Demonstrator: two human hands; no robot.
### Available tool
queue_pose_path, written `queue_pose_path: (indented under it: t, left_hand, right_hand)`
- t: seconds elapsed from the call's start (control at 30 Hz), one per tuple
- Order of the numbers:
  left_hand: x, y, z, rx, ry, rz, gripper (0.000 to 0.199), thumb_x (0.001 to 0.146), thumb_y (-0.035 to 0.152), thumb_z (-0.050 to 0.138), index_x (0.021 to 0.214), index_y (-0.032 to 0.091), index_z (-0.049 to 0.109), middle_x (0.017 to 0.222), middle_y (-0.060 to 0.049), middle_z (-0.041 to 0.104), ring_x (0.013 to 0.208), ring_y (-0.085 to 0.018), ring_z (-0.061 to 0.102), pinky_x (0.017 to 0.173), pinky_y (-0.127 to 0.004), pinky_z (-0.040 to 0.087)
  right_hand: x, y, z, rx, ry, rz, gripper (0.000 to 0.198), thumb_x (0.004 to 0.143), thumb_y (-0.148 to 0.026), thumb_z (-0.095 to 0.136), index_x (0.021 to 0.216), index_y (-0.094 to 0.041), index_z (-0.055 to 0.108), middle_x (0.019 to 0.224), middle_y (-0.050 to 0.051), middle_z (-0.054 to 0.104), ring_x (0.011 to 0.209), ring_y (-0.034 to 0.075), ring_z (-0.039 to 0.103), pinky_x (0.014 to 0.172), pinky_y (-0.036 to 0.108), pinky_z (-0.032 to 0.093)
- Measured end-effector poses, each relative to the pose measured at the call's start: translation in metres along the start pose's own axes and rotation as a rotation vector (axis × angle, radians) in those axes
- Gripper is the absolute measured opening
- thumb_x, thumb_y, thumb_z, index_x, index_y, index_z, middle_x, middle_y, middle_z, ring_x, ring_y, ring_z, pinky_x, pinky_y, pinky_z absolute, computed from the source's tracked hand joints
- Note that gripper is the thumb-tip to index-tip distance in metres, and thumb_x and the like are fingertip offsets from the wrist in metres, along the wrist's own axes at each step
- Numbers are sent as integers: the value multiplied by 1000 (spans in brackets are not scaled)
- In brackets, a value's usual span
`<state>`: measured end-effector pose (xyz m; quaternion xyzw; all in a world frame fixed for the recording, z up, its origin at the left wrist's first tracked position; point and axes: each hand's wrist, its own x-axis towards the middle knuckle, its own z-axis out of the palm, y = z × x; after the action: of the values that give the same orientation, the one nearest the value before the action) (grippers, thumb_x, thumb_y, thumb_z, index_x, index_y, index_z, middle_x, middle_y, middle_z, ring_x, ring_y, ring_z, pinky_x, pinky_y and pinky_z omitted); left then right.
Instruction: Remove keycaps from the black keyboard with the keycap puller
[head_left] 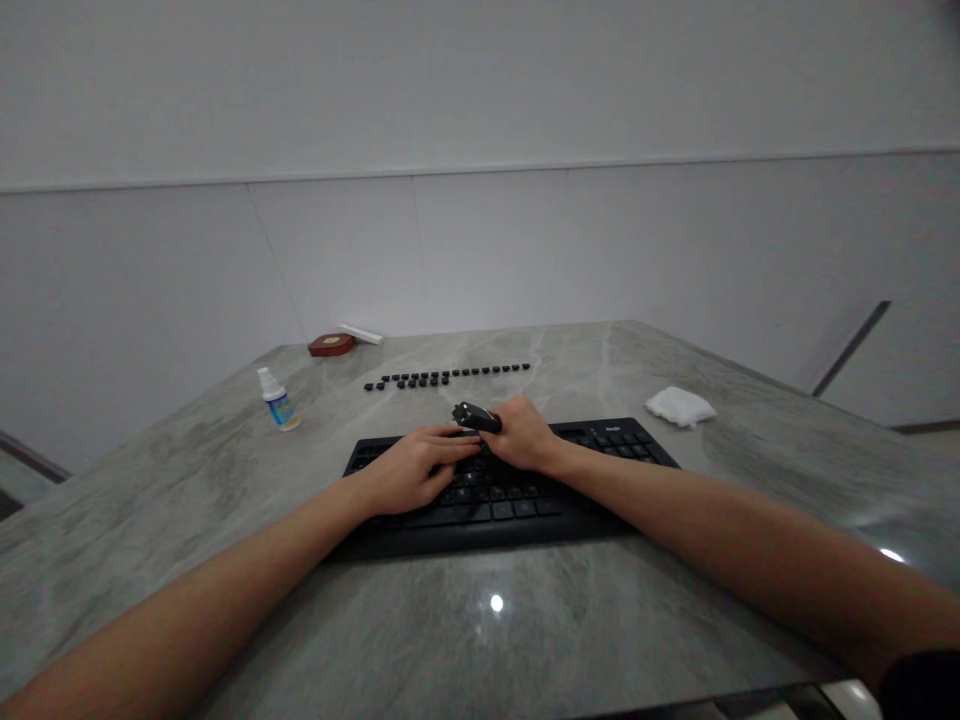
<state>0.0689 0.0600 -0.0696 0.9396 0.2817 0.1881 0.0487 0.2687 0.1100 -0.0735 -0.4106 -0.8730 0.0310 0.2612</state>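
A black keyboard [480,515] lies in front of me, with some of its upper keys hidden under my hands. My left hand [412,465] rests on its left middle part, fingers stretched toward the right hand. My right hand [521,435] is closed around a short black tool [474,416] with a notched end pointing up and left; its exact kind is unclear. That hand is low over the upper middle keys, close to the left fingertips. Behind the keyboard, several loose black keycaps [435,376] are laid out in two rows.
On the left stands a white spray bottle [280,402] with a blue label. A reddish-brown case [331,345] and a white strip-like object [361,334] lie at the back left. To the right sits a white cloth pad [681,406]. The grey marble table [480,640] ends at a wall.
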Motion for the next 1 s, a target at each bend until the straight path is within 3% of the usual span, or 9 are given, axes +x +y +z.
queue_pose_path:
  t: [0.2,0.37,0.5,0.6,0.77,1.0]
  left_hand:
    - [1,1,0,-10,-8,3,52,83,5,44,132,20,53,136,-5,54,123,-20,53,107,-38,42]
    - [0,3,-1,-41,-19,-36,59,81,2,42,137,21,48,133,-4,57,132,-20,44,109,-36,41]
    - [-1,3,0,-51,-11,-42,59,82,2,43,137,22,48,134,-6,56,128,-20,49,108,-36,42]
    - [-3,2,2,-32,40,-58,57,82,3,44,135,23,50,133,-5,57,126,-20,51,107,-36,44]
    - [-6,-2,6,14,192,-95,36,88,16,51,122,21,63,117,-6,68,111,-21,63,98,-35,52]
    - [-6,-7,8,-17,320,-48,19,89,23,58,104,19,70,99,-5,72,94,-17,68,85,-30,56]
  right_hand:
    - [-2,0,1,-48,17,-45,20,71,-16,56,51,-14,62,52,6,61,47,12,42,50,26,23]
    - [-6,2,0,22,136,-41,23,71,-13,54,48,-14,57,49,4,57,45,10,39,50,25,23]
    - [-7,1,-3,27,128,-101,19,68,-12,56,49,-15,55,51,5,59,47,11,42,51,25,24]
    - [-5,1,-4,66,101,-75,25,71,-14,55,47,-15,52,49,3,56,46,10,40,51,25,23]
    - [-3,2,-2,160,77,-58,26,72,-14,56,47,-16,49,47,0,50,47,9,38,50,24,23]
    - [-4,4,3,226,67,-94,25,73,-14,56,49,-15,48,46,-3,43,46,7,35,50,23,22]
